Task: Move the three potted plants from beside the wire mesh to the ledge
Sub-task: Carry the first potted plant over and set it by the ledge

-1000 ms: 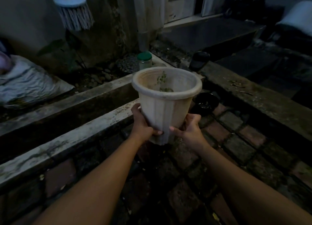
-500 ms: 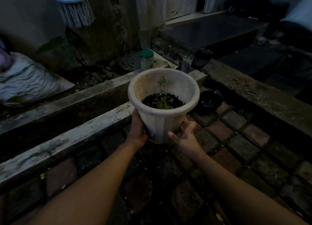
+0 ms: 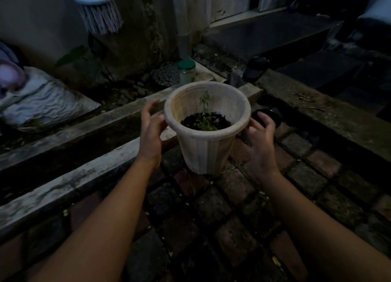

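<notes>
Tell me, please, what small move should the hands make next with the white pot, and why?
Probably draw both hands back and go for another plant. The white plastic pot appears to stand on the brick paving beside the concrete ledge, with the left hand and right hand open at either side, apparently not gripping it.

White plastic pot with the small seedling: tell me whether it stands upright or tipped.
Upright. The white plastic pot rests on the brick paving, rim level; both hands are open beside it.
</notes>
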Available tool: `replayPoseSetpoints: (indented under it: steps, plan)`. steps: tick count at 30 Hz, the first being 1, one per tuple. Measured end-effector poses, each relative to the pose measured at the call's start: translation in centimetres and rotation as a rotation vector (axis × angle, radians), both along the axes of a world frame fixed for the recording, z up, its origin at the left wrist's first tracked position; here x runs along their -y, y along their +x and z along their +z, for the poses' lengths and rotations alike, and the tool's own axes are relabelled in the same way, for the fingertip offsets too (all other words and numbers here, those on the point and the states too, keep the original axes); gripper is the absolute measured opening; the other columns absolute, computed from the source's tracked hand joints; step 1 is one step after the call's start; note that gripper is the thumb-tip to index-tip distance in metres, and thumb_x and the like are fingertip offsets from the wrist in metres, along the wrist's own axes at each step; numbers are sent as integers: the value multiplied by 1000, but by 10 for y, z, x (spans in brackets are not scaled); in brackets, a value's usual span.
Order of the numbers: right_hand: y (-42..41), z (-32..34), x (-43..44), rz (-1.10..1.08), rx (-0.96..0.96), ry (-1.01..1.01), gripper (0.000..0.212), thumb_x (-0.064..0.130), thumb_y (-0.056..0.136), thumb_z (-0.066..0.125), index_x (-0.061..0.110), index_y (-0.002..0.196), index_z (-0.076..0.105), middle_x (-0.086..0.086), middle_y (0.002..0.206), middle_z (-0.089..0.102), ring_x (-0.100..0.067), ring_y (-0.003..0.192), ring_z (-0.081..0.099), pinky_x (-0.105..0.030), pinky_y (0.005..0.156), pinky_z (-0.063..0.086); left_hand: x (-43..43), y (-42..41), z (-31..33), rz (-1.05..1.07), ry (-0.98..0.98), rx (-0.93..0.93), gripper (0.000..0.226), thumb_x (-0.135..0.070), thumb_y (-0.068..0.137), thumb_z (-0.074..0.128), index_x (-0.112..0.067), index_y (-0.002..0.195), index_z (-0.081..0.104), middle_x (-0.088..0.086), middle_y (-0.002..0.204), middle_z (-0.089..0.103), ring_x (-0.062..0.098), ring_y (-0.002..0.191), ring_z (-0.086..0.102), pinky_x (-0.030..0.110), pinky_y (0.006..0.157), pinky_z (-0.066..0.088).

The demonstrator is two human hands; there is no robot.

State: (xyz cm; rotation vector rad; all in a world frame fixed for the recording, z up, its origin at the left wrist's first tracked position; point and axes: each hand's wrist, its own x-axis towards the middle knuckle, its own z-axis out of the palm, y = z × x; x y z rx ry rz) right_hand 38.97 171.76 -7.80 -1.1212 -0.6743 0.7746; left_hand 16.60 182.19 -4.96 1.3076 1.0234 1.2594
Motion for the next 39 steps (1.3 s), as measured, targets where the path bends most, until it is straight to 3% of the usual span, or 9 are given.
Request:
replayPoseSetpoints:
  steps: [4,8,12,17,23,28,32,36,39]
  plan:
    - [-12,25,-14,-7,269,-71,58,33,94,64,29,145,35,3,141,46,-17,125,54,-19,86,52,-1,23,9,-49,100,-417,52,-26,90,57,-36,140,47,9,150,42,35,130,51,59,102,51]
    - [-24,20,-16,-76,335,-139,56,21,99,57,26,149,32,-3,151,37,-21,136,42,-39,106,47,-11,28,14,-84,113,-452,48,-25,85,46,-44,129,53,9,146,45,41,125,54,60,102,51]
    - [-41,16,-19,-162,350,-100,50,21,100,57,25,143,33,-3,145,36,-15,124,43,-15,88,43,-25,28,23,-150,104,-427,48,-20,83,42,-41,124,57,2,140,49,31,131,52,60,106,50]
    - [-35,23,-35,-116,382,-103,39,18,98,57,30,129,37,-9,141,41,-25,127,46,-46,102,48,-34,27,15,-114,118,-379,42,-5,91,42,-32,118,57,-12,120,54,35,124,55,63,103,50]
    - [-9,25,-55,-49,497,-113,33,19,97,56,30,123,40,-9,129,46,-29,117,51,-47,93,50,-33,36,10,-72,146,-389,34,-12,91,40,-32,116,53,38,126,54,25,76,58,42,68,50]
    - [12,30,-69,40,566,-141,26,17,99,52,26,122,44,-13,124,46,-22,103,49,-29,78,40,-30,47,11,-35,102,-449,29,-24,85,40,-33,109,54,44,124,51,59,111,55,65,93,50]
    - [23,42,-73,110,728,-242,27,20,99,50,22,126,49,-8,134,40,-24,117,47,-34,90,41,-33,47,10,-68,108,-484,23,-20,92,44,-25,110,57,41,126,50,58,112,55,67,95,49]
    - [25,47,-68,95,1006,-355,25,32,101,43,23,121,54,-17,153,19,-30,133,38,-45,105,35,-36,38,7,-125,185,-631,20,-25,107,41,-22,123,53,27,142,37,41,127,48,42,108,42]
    - [23,49,-50,-20,1392,-205,33,38,101,41,19,108,67,-13,138,47,-36,134,40,-61,111,27,-38,36,11,-177,294,-846,35,-50,107,35,-26,128,49,17,159,18,35,151,20,65,122,17]
